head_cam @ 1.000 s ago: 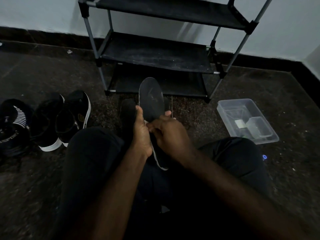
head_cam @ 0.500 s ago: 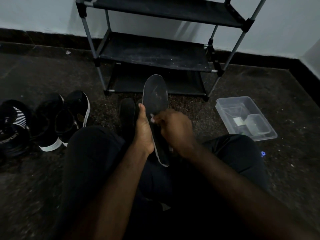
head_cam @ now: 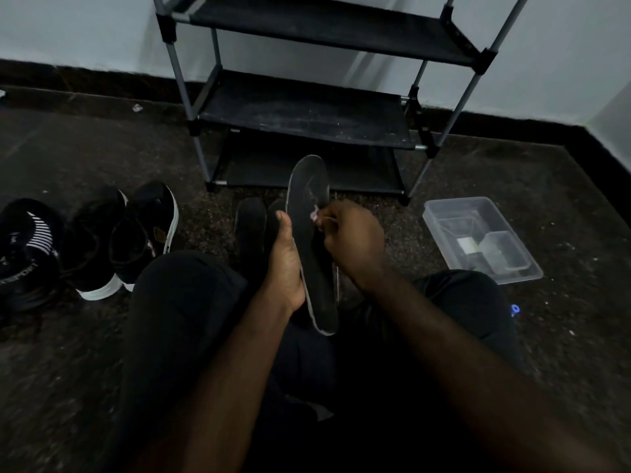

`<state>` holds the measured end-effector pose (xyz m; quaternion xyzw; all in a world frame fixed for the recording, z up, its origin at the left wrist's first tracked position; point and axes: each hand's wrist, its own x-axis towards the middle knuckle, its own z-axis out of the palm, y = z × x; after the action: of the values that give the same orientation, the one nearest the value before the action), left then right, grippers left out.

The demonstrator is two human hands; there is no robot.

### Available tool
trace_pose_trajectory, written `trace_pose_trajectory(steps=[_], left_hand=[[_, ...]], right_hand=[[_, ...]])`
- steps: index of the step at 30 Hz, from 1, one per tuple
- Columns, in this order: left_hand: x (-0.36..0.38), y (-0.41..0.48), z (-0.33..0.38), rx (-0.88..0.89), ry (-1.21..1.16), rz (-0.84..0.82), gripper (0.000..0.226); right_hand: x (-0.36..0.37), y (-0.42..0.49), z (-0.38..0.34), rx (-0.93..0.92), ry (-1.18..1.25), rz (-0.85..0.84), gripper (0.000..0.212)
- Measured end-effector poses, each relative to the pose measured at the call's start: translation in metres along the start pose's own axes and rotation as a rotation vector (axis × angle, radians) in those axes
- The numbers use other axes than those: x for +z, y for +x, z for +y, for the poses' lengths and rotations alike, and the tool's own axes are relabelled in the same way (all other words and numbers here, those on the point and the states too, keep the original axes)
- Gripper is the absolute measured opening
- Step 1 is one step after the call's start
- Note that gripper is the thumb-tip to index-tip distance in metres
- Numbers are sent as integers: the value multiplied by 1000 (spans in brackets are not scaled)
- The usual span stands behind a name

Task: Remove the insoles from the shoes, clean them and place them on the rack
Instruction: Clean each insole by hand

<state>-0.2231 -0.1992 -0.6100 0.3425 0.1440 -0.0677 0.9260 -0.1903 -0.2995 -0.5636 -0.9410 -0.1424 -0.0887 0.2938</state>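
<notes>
The left grip (head_cam: 285, 268), a bare hand, grasps the insole (head_cam: 309, 196) along its left edge at centre frame, with the thumb lying up the side. It holds the insole tilted, toe end toward the rack (head_cam: 304, 110) and heel over the lap. The right grip (head_cam: 355, 240) is curled, pinching a small pale bit (head_cam: 314, 215) at its fingertips against the insole's face, a little below the toe. Whether that bit is a wipe, a cloth or a brush head is too small to tell.

This looks like the cleaning step, with the work near the toe end. Two more insoles (head_cam: 251, 223) lie on the floor (head_cam: 51, 353) just beyond the left grip, between the lap and the rack's bottom shelf; I cannot tell if they are cleaned. No insole shows on the rack's shelves. The shoes (head_cam: 143, 233) stand at the left of the frame, and a clear box (head_cam: 457, 201) sits at the right, well apart from the hands.

The next move is probably to draw the pale bit down the face toward the heel. That calls for the left grip to hold firm, since a thin insole is likely to flex under pressure. The heel half, close to the left palm, may need a shift of hold. Once clean, the insole goes forward to a shelf, which is near.
</notes>
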Motion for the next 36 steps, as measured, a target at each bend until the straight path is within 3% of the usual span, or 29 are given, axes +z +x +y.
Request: trace_pose_trajectory(steps=[2,5,8,13,19,24,31,36], left_hand=[[-2,0,0,6,-5,-5,72],[-9,4,4,42,-2,24,83],[-9,7,3,40,-14,34,82],[-3,4,0,11,-35,5,71],[-8,6,5,49,27,27,84],[-5,8,1,21,-27,30,76],[-9,9,4,37,11,74,82],[-8,10,-1,36,-30,24,76]], right_hand=[[3,-2,-4,43,66,1,14],[8,-21,-23,-97,137,-91,10],[7,-20,-23,-184,21,-93,10],[4,5,-1,51,64,-14,10],[10,-21,-19,-225,17,-109,13],[6,6,1,25,25,6,13],[16,-25,-13,-208,35,-104,11],[11,-4,7,-2,11,-50,9]])
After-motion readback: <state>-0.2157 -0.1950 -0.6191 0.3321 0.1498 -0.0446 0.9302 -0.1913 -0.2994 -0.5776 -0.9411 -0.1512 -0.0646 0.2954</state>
